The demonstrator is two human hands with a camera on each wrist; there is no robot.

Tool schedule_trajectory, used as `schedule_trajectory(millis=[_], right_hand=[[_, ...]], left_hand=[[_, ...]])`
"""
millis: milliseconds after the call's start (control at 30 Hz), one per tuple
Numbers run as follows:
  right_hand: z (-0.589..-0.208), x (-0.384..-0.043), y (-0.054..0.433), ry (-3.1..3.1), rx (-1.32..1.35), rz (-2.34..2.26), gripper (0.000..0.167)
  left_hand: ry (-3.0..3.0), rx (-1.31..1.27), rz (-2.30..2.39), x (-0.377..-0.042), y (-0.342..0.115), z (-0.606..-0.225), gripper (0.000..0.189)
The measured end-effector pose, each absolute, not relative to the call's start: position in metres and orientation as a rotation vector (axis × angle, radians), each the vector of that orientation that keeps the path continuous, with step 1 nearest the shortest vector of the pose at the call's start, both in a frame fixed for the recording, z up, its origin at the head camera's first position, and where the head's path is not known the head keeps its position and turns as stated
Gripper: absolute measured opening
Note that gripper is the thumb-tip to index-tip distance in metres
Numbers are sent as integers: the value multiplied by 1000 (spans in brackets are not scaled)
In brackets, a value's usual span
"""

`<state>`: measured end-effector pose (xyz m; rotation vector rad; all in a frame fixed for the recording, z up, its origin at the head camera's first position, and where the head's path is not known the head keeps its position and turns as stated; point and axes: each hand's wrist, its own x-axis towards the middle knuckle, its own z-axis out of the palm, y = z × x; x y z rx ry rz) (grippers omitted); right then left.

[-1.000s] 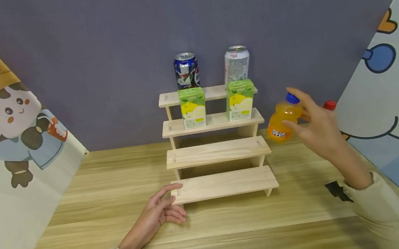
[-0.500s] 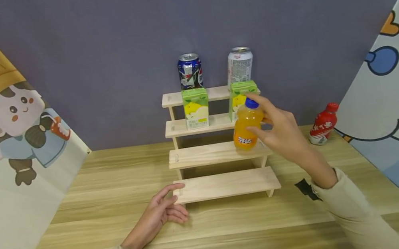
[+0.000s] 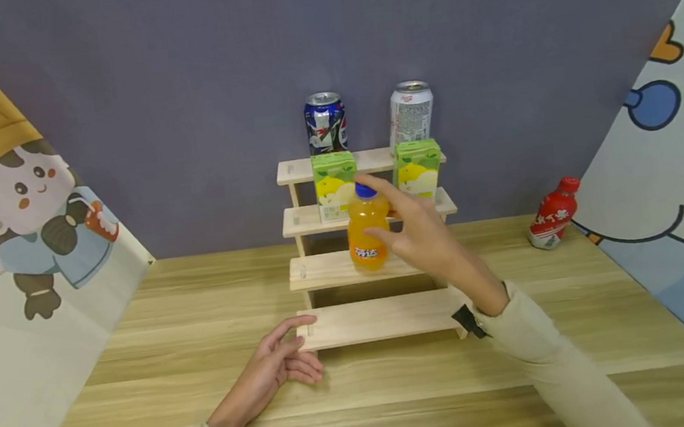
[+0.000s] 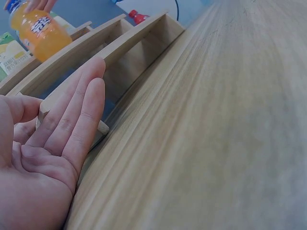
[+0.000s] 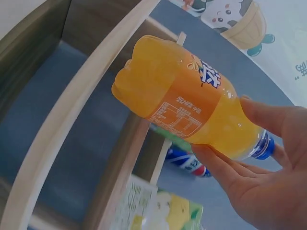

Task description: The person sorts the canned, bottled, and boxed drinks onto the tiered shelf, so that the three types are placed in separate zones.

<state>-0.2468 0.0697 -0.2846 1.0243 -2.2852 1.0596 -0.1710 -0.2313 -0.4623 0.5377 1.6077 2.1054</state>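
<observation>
My right hand [image 3: 421,237] holds a small bottle of orange soda [image 3: 367,235] near its blue cap, between thumb and fingers. It is upright in front of the third wooden step down [image 3: 323,270]; whether its base touches that step I cannot tell. In the right wrist view the orange soda bottle [image 5: 182,96] shows its label and lobed base. My left hand [image 3: 270,365] touches the left end of the lowest step [image 3: 383,318]. In the left wrist view, several fingers of the left hand [image 4: 57,143] lie straight beside the board's end.
Two green juice boxes [image 3: 335,173] stand on the second step from the top. On the top step are a blue can [image 3: 326,124] and a white can [image 3: 411,114]. A red bottle [image 3: 555,213] stands tilted on the table at right, near the patterned side wall [image 3: 654,176].
The right hand has carried the orange soda bottle leftward, from beside the rack to before the third step, uncovering the red bottle. The left hand has stayed at the lowest step.
</observation>
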Motion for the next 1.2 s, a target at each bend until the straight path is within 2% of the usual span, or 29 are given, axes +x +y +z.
schedule_trajectory(millis=[333, 700, 867, 1200], right_hand=[[-294, -250, 43, -2264, 1064, 1120, 79], [-302, -249, 37, -2261, 1033, 1135, 83], [-303, -243, 50, -2281, 1002, 1097, 82], [-306, -234, 108, -2197, 881, 955, 68]], left_hand=[[1576, 547, 2124, -171, -230, -462, 47], [1601, 545, 2116, -171, -233, -459, 46], [1598, 539, 2115, -170, -233, -460, 46], [1557, 559, 2130, -170, -232, -461, 46]])
